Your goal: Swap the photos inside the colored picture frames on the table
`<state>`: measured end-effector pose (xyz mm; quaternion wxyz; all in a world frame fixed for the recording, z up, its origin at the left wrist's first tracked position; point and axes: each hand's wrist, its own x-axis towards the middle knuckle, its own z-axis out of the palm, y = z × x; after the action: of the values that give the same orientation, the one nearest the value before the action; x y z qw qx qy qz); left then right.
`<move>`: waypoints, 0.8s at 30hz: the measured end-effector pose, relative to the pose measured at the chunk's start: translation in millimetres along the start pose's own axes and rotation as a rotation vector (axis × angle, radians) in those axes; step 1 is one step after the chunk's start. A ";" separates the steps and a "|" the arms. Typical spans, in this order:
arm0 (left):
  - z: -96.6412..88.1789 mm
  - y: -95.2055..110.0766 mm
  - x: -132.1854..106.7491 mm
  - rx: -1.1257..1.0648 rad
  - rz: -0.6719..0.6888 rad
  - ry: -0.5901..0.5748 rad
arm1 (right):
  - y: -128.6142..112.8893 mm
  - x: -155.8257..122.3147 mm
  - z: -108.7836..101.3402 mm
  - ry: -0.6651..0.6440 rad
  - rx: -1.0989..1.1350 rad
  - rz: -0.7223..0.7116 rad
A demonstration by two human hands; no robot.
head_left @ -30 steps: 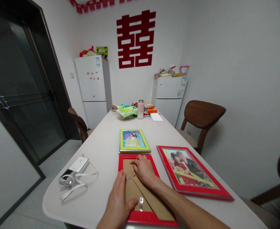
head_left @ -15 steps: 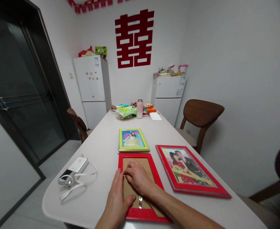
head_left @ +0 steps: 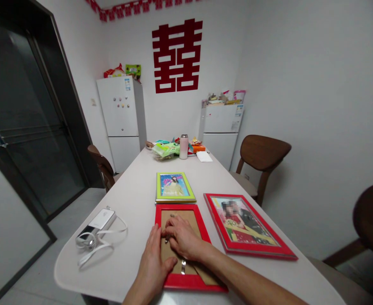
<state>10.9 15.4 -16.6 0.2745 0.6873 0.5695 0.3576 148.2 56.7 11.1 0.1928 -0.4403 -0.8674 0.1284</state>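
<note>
A red picture frame (head_left: 203, 222) lies face down with its brown backing board (head_left: 190, 214) showing. Along its left edge rests my left hand (head_left: 153, 258), fingers stretched out together, its thumb lying on the board. The fingers of my right hand (head_left: 184, 238) are bent and pressed together on the backing, beside a small metal fitting (head_left: 167, 239); what they pinch, if anything, is hidden. Above those fingers another small metal piece (head_left: 172, 215) shows. A silver metal strip (head_left: 183, 267) sits lower on the board, partly under my right wrist.
Touching or nearly touching the far edge is a green picture frame (head_left: 192, 195). A larger red framed photo (head_left: 231, 245) lies right. A power bank (head_left: 102, 218) with a white cable (head_left: 118, 231) lies left. A pink bottle (head_left: 183, 148) and snack bags (head_left: 165, 150) stand at the back.
My right fingers have shifted slightly on the backing, and small metal pieces now show beside them. My left hand keeps its place on the frame's edge. The camera view has moved a little.
</note>
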 end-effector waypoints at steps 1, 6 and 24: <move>0.0 -0.3 0.0 0.001 0.003 -0.001 | -0.4 -1.2 -1.2 0.010 0.017 -0.010; -0.4 -1.2 -0.2 0.025 -0.001 -0.004 | 1.6 -18.2 -15.5 -0.021 0.145 -0.032; 3.7 -10.7 -2.5 -0.013 0.061 0.051 | -4.4 -50.6 -33.4 -0.203 0.166 -0.143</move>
<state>7.3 15.3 -27.7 0.2535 0.6931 0.5528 0.3870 187.2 14.8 31.5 0.1485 -0.3446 -0.8981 0.2294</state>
